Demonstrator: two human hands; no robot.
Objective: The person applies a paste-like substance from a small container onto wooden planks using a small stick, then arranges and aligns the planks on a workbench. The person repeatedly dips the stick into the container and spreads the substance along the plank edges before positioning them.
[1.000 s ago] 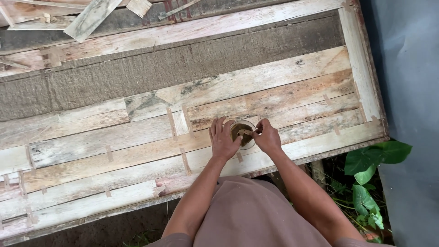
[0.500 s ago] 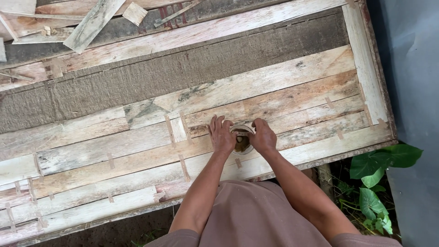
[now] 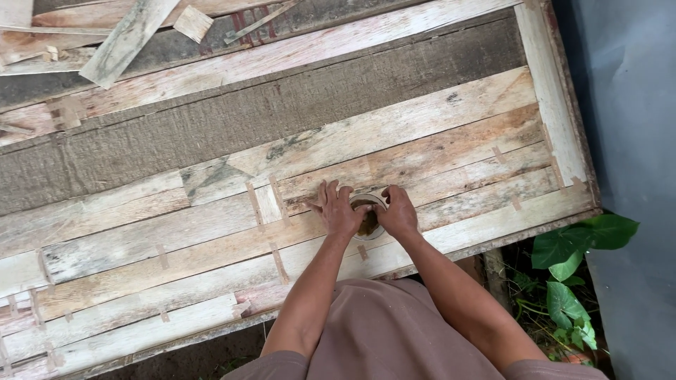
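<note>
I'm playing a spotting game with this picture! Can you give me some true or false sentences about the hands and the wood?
1. Both hands touch a small round container. True.
2. The left hand holds a hammer. False: it rests beside the container, fingers spread on the planks.
3. The right hand is raised high in the air. False: it sits down against the container.
4. Green leaves grow beside the wooden panel. True.
5. Loose wood scraps lie at the far edge. True.

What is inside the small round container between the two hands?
The container holds something brown, a paste or powder; I cannot tell which. The left hand and right hand cover both sides of its pale rim, so most of the inside is hidden. It rests on the wooden boards.
</note>
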